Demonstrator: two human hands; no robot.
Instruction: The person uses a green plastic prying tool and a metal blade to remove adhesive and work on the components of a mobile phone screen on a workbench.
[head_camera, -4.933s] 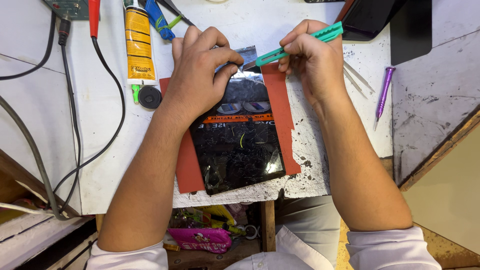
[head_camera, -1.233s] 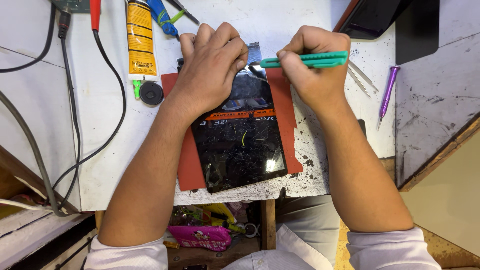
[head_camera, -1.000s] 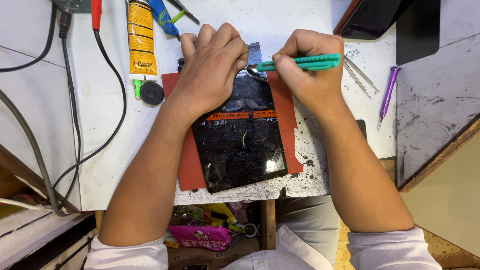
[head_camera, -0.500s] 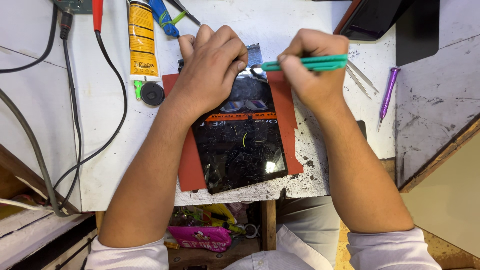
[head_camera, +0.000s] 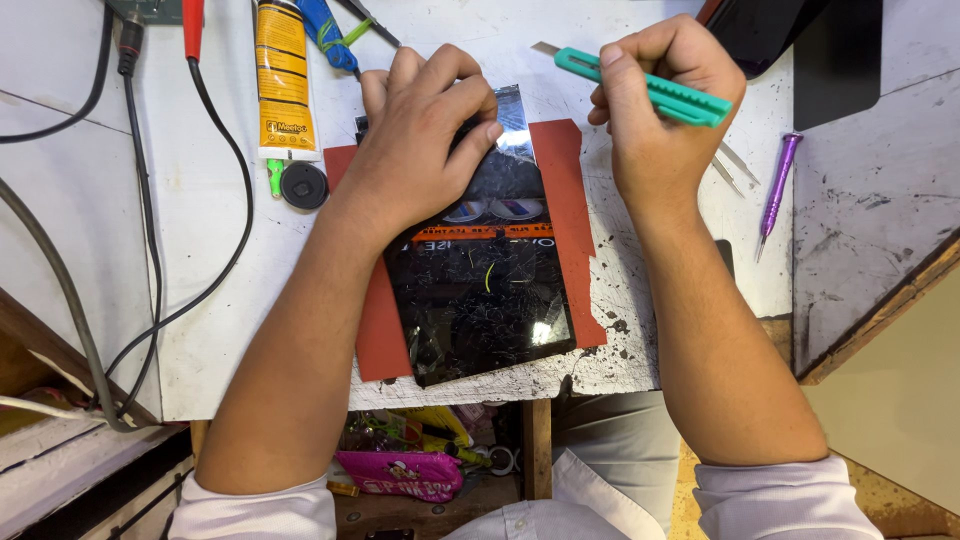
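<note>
Lifted clear of the cracked screen (head_camera: 480, 300), my right hand (head_camera: 660, 110) grips the green cutter (head_camera: 650, 90) while my left hand (head_camera: 420, 140) presses flat on the glass, which looks unseparated.

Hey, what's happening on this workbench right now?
A person is working on a cracked dark glass panel that lies on a red mat on a scuffed white workbench. The left hand presses flat on the panel's upper end. The right hand grips a teal utility knife, its blade pointing left above the panel's top edge. A yellow glue tube and a purple tool lie nearby.
</note>
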